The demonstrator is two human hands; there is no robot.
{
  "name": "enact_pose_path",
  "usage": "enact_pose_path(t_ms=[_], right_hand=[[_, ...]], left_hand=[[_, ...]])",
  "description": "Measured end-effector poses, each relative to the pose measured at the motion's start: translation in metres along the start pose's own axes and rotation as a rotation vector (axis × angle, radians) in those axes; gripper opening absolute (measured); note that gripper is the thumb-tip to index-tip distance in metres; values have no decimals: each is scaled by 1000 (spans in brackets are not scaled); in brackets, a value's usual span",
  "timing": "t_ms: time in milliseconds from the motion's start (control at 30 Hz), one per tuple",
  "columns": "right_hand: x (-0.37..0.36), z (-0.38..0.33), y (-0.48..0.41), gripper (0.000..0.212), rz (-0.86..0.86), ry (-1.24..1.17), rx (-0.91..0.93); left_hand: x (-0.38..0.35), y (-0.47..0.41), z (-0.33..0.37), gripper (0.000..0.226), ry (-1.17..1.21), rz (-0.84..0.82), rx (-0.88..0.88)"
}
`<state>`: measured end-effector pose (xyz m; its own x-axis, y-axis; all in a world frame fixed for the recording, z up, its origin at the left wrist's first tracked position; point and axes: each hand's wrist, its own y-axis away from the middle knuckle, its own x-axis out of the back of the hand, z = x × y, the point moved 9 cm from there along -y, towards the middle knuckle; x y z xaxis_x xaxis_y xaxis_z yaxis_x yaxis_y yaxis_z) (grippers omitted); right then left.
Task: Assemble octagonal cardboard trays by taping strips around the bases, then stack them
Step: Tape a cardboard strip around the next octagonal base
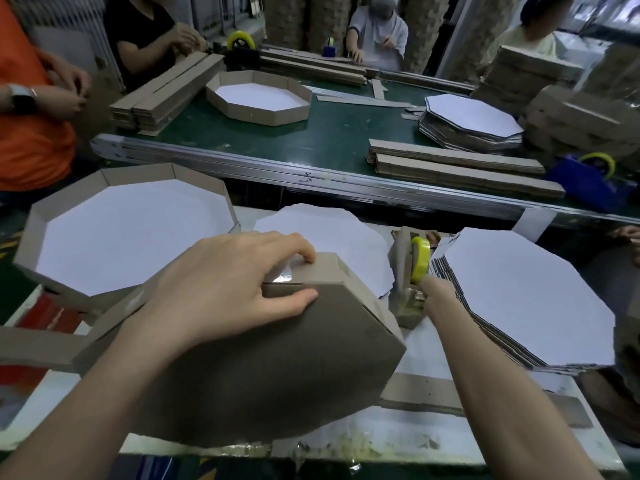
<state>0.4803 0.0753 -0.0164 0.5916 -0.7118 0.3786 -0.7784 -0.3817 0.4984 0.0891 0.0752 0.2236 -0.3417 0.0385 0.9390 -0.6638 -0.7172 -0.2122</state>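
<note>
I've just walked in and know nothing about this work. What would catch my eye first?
The left hand grips a brown tray, tipped underside up at centre front, with shiny tape at its seam. Just right of it, the right hand reaches a dispenser holding a yellow tape roll. White octagons flank them: a finished tray at left and a stack of bases at right.

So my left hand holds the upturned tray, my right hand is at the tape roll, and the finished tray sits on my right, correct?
No, the head view shows the finished tray on your left. The rest stands: the left hand holds the upturned tray, the right hand is at the tape roll.
</note>
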Motion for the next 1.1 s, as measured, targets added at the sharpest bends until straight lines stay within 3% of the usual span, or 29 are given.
enact_pose_path(t_ms=[333, 733, 833, 967, 1100], right_hand=[[14, 59, 18, 17, 102, -804, -90], [30, 87, 10, 22, 0, -148, 359], [38, 85, 5, 17, -19, -108, 353], [28, 96, 15, 14, -97, 131, 327], [-9, 40, 67, 13, -246, 135, 452]], left_hand=[[1, -1, -1, 44, -6, 9, -2], [-1, -6, -5, 47, -29, -15, 11], [-1, -6, -5, 46, -25, -16, 18], [-2, -4, -5, 46, -21, -16, 19], [0, -3, -6, 47, -10, -1, 9]])
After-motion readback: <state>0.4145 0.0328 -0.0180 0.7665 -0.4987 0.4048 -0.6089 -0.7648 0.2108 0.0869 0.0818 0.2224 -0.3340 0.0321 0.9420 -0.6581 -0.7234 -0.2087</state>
